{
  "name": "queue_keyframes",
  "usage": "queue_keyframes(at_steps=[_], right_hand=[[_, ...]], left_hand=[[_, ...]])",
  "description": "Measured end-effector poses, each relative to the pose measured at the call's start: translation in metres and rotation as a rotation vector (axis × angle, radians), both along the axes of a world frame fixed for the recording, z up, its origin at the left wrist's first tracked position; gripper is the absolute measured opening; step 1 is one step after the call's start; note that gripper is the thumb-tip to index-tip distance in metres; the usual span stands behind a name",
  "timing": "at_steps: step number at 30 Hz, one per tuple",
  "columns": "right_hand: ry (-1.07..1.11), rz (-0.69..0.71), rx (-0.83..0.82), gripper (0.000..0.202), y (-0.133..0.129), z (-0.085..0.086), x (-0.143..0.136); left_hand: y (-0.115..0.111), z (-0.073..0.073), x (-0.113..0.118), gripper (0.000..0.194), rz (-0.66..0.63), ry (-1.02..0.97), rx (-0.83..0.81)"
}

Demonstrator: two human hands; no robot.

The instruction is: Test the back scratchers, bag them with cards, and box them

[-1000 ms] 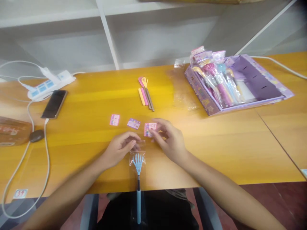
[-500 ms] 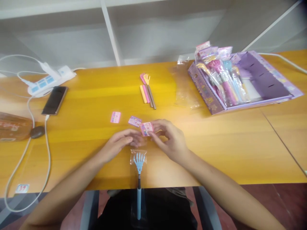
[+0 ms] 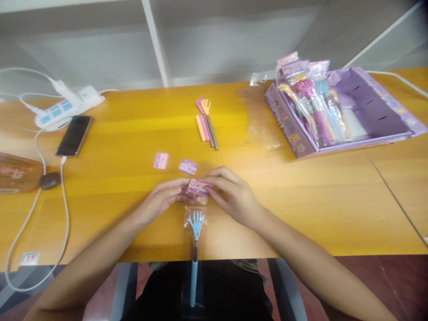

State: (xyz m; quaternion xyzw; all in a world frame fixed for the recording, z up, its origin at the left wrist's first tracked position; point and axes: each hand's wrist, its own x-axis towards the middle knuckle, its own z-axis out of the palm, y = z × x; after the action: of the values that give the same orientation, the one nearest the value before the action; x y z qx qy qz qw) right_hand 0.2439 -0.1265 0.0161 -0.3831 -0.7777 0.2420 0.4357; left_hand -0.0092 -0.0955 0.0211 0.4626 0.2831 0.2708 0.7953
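A small pink printed card (image 3: 197, 187) is held between my two hands, turned so its long side runs left to right. My right hand (image 3: 236, 194) pinches the card's right end between thumb and fingers. My left hand (image 3: 167, 196) has its thumb and fingers closed around the left end, fingertips partly hidden under it. Just below the hands, a light blue hand-shaped back scratcher (image 3: 196, 225) lies in a clear plastic bag, its handle reaching past the table edge over my lap. Beyond my hands lie a pink card (image 3: 161, 160) and a purple card (image 3: 188, 166).
Pink and yellow back scratchers (image 3: 209, 127) lie in pieces further back. At right, a purple box (image 3: 290, 127) holds several bagged ones beside a clear plastic bag (image 3: 261, 116). A phone (image 3: 74, 136), power strip (image 3: 68, 107), cable and brown container (image 3: 20, 174) occupy the left.
The card has turned and come slightly down and left, toward my left hand. My left fingers have closed in on its left end. The view has shifted slightly.
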Motion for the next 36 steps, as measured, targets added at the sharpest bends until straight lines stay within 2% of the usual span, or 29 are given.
queue_keyframes(at_steps=[13,18,26,36], right_hand=[[0.015,0.125,-0.04,0.051,-0.0026,0.003,-0.0012],[-0.009,0.16,-0.078,0.054,-0.0036,0.0024,0.0002],[-0.088,0.181,-0.015,0.06,-0.0048,0.0011,0.0026],[-0.133,0.185,0.042,0.056,-0.0049,0.0015,0.0047]], left_hand=[[0.0002,-0.0026,-0.0006,0.044,0.031,-0.019,-0.024],[-0.0001,0.0002,0.0002,0.045,-0.011,-0.038,-0.024],[-0.0015,0.0009,-0.0004,0.048,-0.028,-0.074,-0.106],[-0.0009,0.005,-0.0034,0.051,-0.021,-0.076,-0.137]])
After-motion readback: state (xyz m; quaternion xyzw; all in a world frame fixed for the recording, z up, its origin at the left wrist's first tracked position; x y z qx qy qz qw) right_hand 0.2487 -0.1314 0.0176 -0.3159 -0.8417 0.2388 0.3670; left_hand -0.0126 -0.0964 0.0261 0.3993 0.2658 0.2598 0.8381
